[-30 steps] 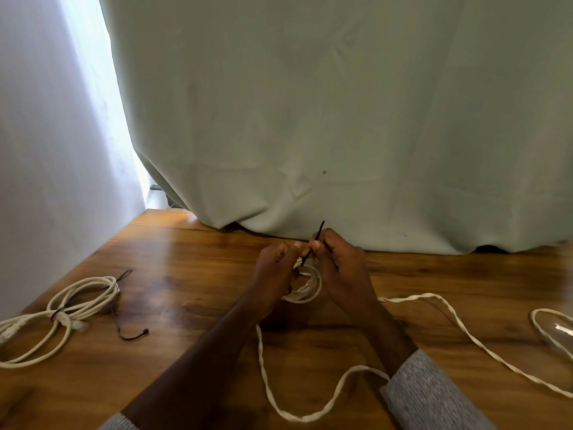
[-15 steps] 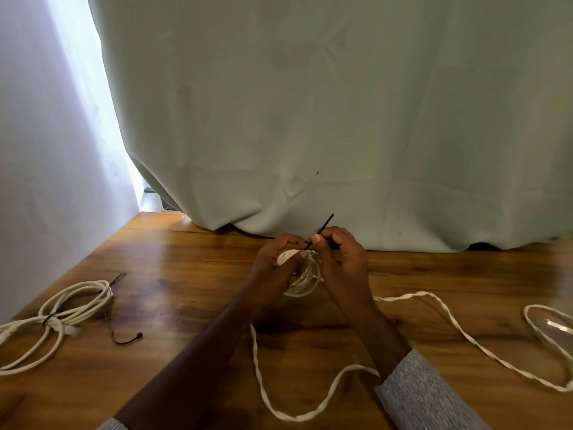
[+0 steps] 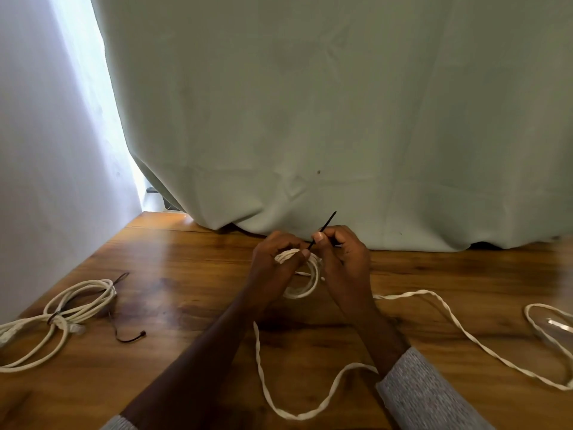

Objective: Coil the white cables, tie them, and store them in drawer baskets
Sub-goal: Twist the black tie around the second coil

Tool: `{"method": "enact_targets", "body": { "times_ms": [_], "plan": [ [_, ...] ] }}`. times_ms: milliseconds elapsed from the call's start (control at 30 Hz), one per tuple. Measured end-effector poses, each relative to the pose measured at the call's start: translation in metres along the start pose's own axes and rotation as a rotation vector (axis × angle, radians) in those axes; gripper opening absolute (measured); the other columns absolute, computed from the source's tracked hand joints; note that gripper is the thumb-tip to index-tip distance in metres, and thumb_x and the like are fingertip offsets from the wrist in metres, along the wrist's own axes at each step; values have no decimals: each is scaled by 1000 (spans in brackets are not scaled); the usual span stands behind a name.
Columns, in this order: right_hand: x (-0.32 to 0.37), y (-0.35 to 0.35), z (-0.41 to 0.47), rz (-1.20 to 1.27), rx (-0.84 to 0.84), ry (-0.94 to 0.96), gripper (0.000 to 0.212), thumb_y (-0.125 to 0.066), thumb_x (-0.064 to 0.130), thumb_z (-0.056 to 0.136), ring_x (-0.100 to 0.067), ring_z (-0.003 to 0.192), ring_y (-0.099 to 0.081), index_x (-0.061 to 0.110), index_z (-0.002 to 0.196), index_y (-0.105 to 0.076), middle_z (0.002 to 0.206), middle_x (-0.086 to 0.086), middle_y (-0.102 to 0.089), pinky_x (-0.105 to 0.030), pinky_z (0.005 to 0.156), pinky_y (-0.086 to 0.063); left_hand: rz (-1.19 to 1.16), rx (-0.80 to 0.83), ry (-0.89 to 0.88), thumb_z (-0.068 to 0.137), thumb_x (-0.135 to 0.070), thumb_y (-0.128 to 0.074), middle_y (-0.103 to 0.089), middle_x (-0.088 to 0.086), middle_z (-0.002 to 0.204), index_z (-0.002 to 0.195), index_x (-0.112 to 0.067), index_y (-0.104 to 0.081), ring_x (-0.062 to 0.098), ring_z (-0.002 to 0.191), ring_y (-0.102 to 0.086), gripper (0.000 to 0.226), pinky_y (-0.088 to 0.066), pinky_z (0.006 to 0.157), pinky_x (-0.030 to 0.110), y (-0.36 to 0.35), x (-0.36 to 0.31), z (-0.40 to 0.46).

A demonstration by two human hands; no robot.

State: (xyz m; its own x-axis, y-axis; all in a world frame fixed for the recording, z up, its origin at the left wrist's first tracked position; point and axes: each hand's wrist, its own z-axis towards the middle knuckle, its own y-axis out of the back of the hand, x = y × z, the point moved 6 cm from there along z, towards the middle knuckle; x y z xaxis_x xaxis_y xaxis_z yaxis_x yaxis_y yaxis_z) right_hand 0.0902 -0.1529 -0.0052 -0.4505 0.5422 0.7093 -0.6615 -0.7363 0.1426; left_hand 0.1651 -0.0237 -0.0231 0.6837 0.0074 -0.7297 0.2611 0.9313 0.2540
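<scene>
Near the wooden table's (image 3: 192,274) far edge, the left hand (image 3: 273,268) grips a small white cable coil (image 3: 305,279); just right, touching it, the right hand (image 3: 344,262) pinches a black tie (image 3: 324,228) slanting up and away

Tied coil (image 3: 66,308) far left on table (image 3: 192,274), loose cable (image 3: 459,330) right.

I seem to be in a room at home: a wooden table (image 3: 186,274), a pale curtain (image 3: 310,119) behind, a white wall (image 3: 46,181) left.
</scene>
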Motion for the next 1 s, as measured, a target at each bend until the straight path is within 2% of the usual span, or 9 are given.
{"method": "enact_targets", "body": {
  "times_ms": [67, 167, 300, 400, 567, 667, 767, 867, 1000],
  "plan": [
    [0, -1, 0, 28, -1, -16, 13, -63, 7, 97, -12, 83, -64, 7, 86, -69, 84, -2, -67, -18, 73, -49, -96, -22, 86, 85, -13, -72, -66, 4, 84, 87, -11, -73, 13, 71, -66, 3, -52, 61, 27, 0, 3, -1],
    [1, -4, 1, 62, 41, -54, 6, -66, 11, 95, -12, 88, -66, 10, 96, -72, 90, 0, -71, -19, 76, -51, -232, -72, 233, 89, -2, -68, -63, 12, 71, 85, -4, -69, 21, 52, -60, 4, -48, 47, 30, 3, 7, -4],
    [-6, -13, -6, 11, 125, -214, 36, -81, 27, 82, -3, 90, -64, 20, 115, -67, 104, 8, -67, -13, 75, -52, -421, -227, 387, 91, 0, -64, -66, 10, 69, 82, -5, -68, 21, 57, -63, 12, -52, 48, 31, 24, 9, -7],
    [-6, -26, -10, -25, 172, -271, 38, -87, 31, 75, -3, 85, -66, 22, 105, -65, 98, 7, -68, -17, 70, -53, -531, -279, 477, 92, 1, -63, -66, 15, 76, 80, -6, -68, 24, 60, -66, 15, -55, 49, 31, 42, 14, -12],
    [13, -66, -4, -211, 266, -221, 18, -86, 24, 73, -11, 67, -66, 19, 79, -69, 70, 5, -68, -36, 62, -59, -504, -339, 588, 92, 1, -63, -64, 18, 80, 78, -8, -67, 28, 68, -68, 17, -61, 56, 40, 81, 26, -27],
    [29, -100, -1, -313, 372, -168, 12, -84, 22, 74, -7, 57, -61, 19, 73, -72, 60, 9, -63, -26, 53, -51, -290, -352, 567, 89, 2, -65, -66, 21, 81, 86, 3, -68, 31, 75, -67, 5, -60, 68, 43, 118, 34, -35],
    [34, -135, -1, -370, 484, -195, 10, -83, 21, 76, -8, 63, -66, 21, 74, -73, 67, 9, -67, -28, 60, -59, 87, -263, 499, 84, -5, -71, -74, 7, 79, 82, -10, -76, 25, 81, -70, 8, -58, 81, 46, 159, 38, -39],
    [31, -169, -4, -380, 553, -246, 11, -82, 21, 78, -11, 68, -70, 22, 74, -72, 73, 6, -71, -38, 67, -63, 322, -206, 480, 82, -9, -75, -75, -6, 76, 77, -17, -78, 15, 76, -71, 11, -60, 80, 43, 194, 40, -44],
    [30, -204, -14, -362, 615, -302, 11, -81, 18, 81, -13, 65, -71, 17, 76, -72, 72, 3, -72, -38, 64, -64, 454, -220, 427, 84, -6, -74, -70, -6, 70, 83, -11, -79, 13, 64, -69, 8, -61, 66, 36, 232, 38, -46]
  ]
}}
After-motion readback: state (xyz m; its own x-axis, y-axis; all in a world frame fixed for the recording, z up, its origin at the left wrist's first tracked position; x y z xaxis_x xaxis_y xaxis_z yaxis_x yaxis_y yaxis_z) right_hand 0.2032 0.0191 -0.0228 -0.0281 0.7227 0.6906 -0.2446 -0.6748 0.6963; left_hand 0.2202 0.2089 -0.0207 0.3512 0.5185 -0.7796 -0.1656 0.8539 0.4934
